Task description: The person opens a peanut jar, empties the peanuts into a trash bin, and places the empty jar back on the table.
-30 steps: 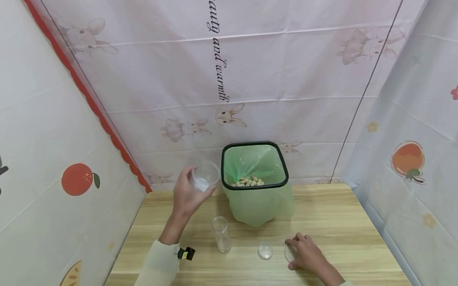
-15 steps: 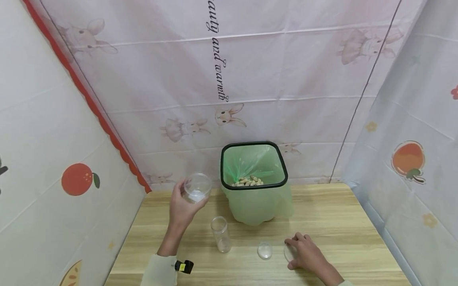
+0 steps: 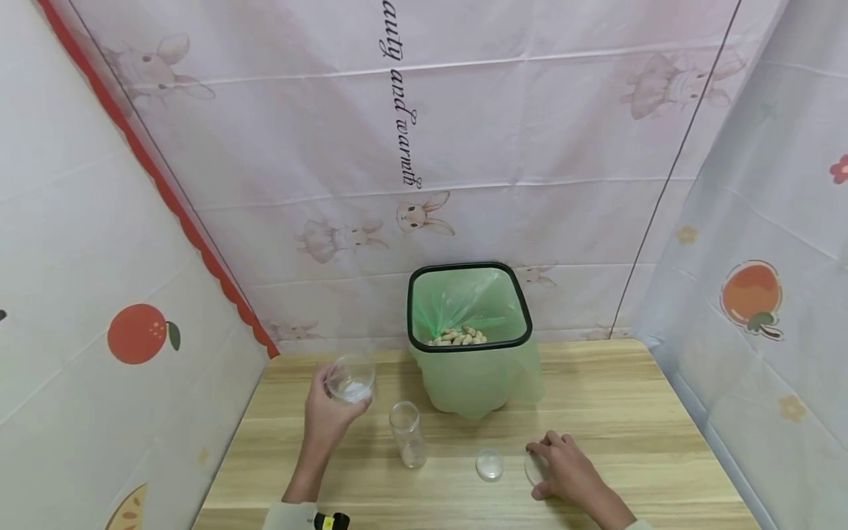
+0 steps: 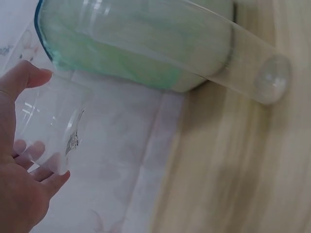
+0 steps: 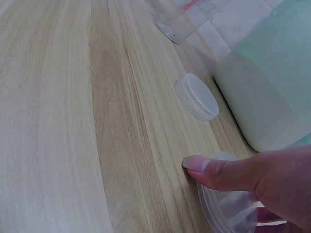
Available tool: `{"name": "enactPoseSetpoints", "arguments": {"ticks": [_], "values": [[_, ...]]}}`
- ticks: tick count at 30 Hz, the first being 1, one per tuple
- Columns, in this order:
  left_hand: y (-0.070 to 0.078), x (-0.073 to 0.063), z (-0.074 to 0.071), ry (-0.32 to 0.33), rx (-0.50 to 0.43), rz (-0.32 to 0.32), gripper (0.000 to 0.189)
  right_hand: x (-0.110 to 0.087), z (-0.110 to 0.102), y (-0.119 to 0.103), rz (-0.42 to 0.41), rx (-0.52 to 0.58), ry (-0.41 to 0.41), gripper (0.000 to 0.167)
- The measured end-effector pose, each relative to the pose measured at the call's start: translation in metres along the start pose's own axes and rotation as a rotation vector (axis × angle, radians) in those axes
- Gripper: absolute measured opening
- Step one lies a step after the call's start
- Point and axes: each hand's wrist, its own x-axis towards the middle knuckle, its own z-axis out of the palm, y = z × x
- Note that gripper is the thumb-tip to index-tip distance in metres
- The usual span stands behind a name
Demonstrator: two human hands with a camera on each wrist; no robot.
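Note:
My left hand (image 3: pixel 326 416) grips a clear plastic tub (image 3: pixel 351 377) at the back left, above the table. In the left wrist view, thumb and fingers wrap round the tub (image 4: pixel 51 121), which looks empty apart from a printed mark on its base. My right hand (image 3: pixel 571 471) pinches a large clear round lid (image 5: pixel 226 206) at the tabletop, thumb on its near edge and fingers on the far one. The palm hides part of that lid. Between the hands stand a tall clear jar (image 3: pixel 408 438) without a lid and a small clear screw lid (image 3: pixel 489 465).
Behind the jar, a square bin (image 3: pixel 473 386) with a black rim and a green bag liner holds pale peanuts in their shells (image 3: pixel 458 337). The wooden table (image 3: pixel 609 397) ends at a printed cloth backdrop (image 3: pixel 517 147), with cloth on both sides as well.
My left hand has drawn the tub away from beside the bin's rim, leftward, lower and nearer to me. The right hand stays in place on the large lid.

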Motion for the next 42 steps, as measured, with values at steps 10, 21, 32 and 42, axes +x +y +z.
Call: {"name": "enactPoseSetpoints", "arguments": {"ticks": [10,21,32,42], "values": [[-0.032,-0.012,0.01,-0.008,0.062,-0.054,0.095,-0.001,-0.002,-0.003,-0.009,-0.006,0.006,0.082],[-0.057,-0.022,0.03,-0.048,0.067,-0.073,0.102,-0.001,0.0,-0.002,0.013,0.004,-0.006,0.083],[-0.077,-0.034,0.038,-0.083,0.033,-0.123,0.102,-0.003,0.002,0.0,-0.005,-0.003,0.002,0.082],[-0.085,-0.036,0.044,-0.078,0.028,-0.138,0.101,0.0,-0.003,-0.002,0.011,-0.005,-0.005,0.082]]}}
